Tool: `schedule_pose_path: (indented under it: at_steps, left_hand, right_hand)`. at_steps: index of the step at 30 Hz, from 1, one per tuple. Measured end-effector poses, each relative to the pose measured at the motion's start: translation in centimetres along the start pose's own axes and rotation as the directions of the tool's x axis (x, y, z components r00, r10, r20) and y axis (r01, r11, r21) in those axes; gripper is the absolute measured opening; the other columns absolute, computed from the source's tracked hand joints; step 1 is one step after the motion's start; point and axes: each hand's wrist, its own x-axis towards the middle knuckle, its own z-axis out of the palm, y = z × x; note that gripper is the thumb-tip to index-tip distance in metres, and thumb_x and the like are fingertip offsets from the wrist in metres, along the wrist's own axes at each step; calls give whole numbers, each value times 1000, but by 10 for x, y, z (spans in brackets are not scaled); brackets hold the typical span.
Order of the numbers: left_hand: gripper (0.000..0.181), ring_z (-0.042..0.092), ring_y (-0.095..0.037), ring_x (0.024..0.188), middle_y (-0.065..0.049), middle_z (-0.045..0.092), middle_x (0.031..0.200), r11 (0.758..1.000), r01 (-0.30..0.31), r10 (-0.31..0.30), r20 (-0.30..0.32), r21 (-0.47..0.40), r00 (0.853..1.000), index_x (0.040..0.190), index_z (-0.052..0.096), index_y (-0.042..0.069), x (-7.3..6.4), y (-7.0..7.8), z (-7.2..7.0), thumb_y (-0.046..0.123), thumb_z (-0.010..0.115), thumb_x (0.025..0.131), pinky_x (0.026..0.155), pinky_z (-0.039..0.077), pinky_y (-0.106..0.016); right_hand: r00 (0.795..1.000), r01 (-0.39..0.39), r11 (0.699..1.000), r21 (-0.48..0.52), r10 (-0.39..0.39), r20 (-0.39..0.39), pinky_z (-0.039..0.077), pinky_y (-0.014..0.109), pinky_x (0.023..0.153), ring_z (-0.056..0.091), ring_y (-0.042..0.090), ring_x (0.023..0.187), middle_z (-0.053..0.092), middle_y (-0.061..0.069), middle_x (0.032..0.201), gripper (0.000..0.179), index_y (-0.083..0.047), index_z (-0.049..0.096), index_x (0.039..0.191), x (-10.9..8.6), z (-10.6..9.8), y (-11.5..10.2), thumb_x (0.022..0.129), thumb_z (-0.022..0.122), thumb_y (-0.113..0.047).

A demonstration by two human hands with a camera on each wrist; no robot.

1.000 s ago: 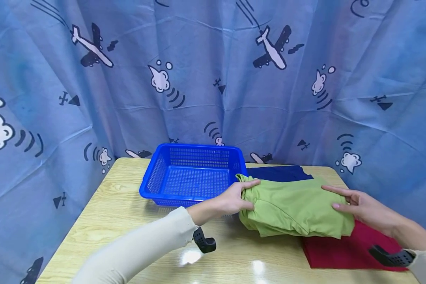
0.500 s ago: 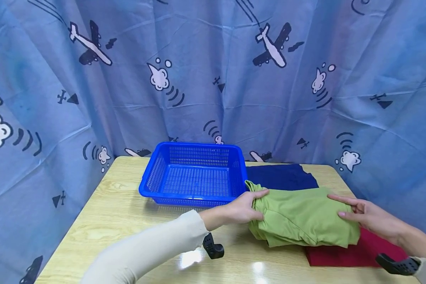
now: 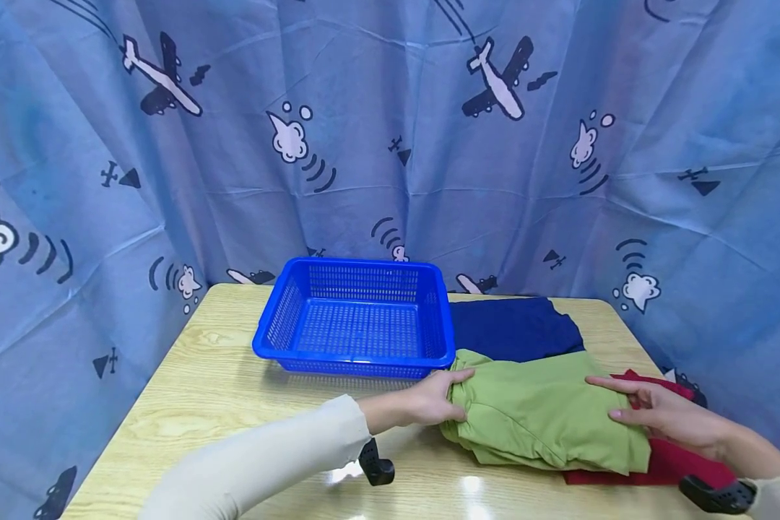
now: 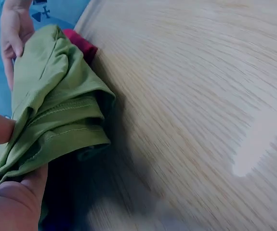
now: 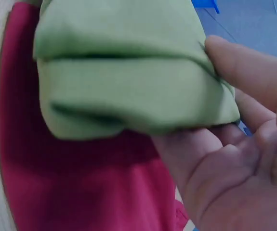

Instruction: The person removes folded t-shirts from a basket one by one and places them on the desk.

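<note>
A folded green garment (image 3: 546,404) stretches between my two hands, low over the right part of the table. My left hand (image 3: 432,399) grips its left end, thumb above and fingers beneath; the left wrist view shows several stacked hems (image 4: 71,120) there. At the opposite end my right hand (image 3: 666,419) pinches the folded edge, thumb on one face and fingers on the other, as the right wrist view shows. Partly covered by the green garment and the right hand, a red garment (image 3: 682,462) lies on the table. Behind is a folded navy garment (image 3: 513,328).
A blue plastic basket (image 3: 364,360) with perforated walls stands at the back of the wooden table (image 3: 208,383), left of the garments; nothing shows inside it. A blue curtain (image 3: 364,144) printed with airplanes hangs behind the table and along its sides.
The green garment, held by both hands, has come nearer and lower, first rightward, then slightly back left. More of the navy garment shows behind it. The basket stays put.
</note>
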Motion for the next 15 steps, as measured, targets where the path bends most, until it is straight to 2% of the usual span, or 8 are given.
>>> schedule_pose_path:
  at_steps: [3, 6, 7, 8, 10, 12, 13, 15]
  left_hand:
    - [83, 41, -16, 142, -13, 42, 160, 1000, 11, -11, 4, -16, 1000, 154, 42, 7, -7, -5, -7, -5, 74, 78, 118, 36, -28]
    - [84, 42, -14, 138, -13, 39, 161, 999, 31, -30, 18, -35, 999, 154, 42, 9, -14, -9, -12, -5, 73, 78, 116, 37, -28]
    - [84, 44, -13, 133, -13, 40, 160, 998, 37, -36, 25, -42, 999, 154, 42, 9, -15, -11, -13, -6, 73, 78, 114, 39, -27]
    - [85, 47, -12, 128, -13, 42, 159, 998, 41, -39, 34, -52, 999, 155, 41, 9, -17, -12, -13, -6, 73, 78, 110, 41, -25]
    - [85, 50, -9, 117, -12, 45, 156, 996, 48, -45, 52, -70, 998, 155, 41, 9, -19, -15, -11, -7, 73, 78, 102, 45, -21]
    - [85, 52, -8, 109, -12, 50, 151, 995, 53, -48, 62, -85, 997, 155, 41, 8, -20, -18, -8, -9, 72, 78, 95, 47, -19]
    - [85, 52, -7, 109, -12, 52, 150, 994, 56, -50, 64, -89, 997, 155, 41, 8, -20, -19, -6, -10, 72, 77, 94, 47, -18]
    - [84, 54, -8, 108, -12, 55, 146, 995, 61, -56, 59, -85, 997, 154, 42, 8, -19, -22, -2, -10, 72, 77, 93, 48, -19]
  right_hand:
    - [1000, -21, 1000, -9, 21, 13, 46, 21, 84, 31, -13, 107, 11, 16, 164, 57, -10, 26, 160, 2, 7, -6, 107, 47, -15]
    - [999, -8, 1000, 3, 8, 45, 46, 22, 78, 39, -9, 103, 23, 19, 159, 57, -8, 26, 160, 4, 14, -10, 107, 46, -14]
    - [998, -1, 1000, 20, 0, 66, 43, 25, 70, 43, 0, 93, 43, 13, 142, 57, -10, 27, 160, 5, 15, -9, 107, 46, -12]
    - [997, 10, 999, 40, -13, 82, 39, 28, 64, 44, 8, 81, 51, 5, 118, 56, -13, 29, 160, 6, 17, -8, 107, 46, -11]
    - [993, 28, 996, 84, -38, 115, 30, 35, 55, 34, 22, 66, 37, -9, 83, 56, -26, 36, 158, 8, 19, -4, 106, 46, -8]
    - [986, 34, 990, 135, -56, 156, 29, 34, 51, 30, 21, 57, 32, -5, 74, 58, -37, 41, 154, 11, 20, 0, 106, 46, -5]
    - [983, 40, 987, 158, -67, 169, 35, 30, 49, 38, 16, 57, 42, -8, 75, 59, -41, 44, 151, 12, 21, 4, 106, 46, -4]
    - [976, 47, 979, 200, -87, 200, 52, 23, 62, 59, 4, 76, 59, -15, 98, 59, -39, 43, 152, 13, 22, 10, 105, 45, -3]
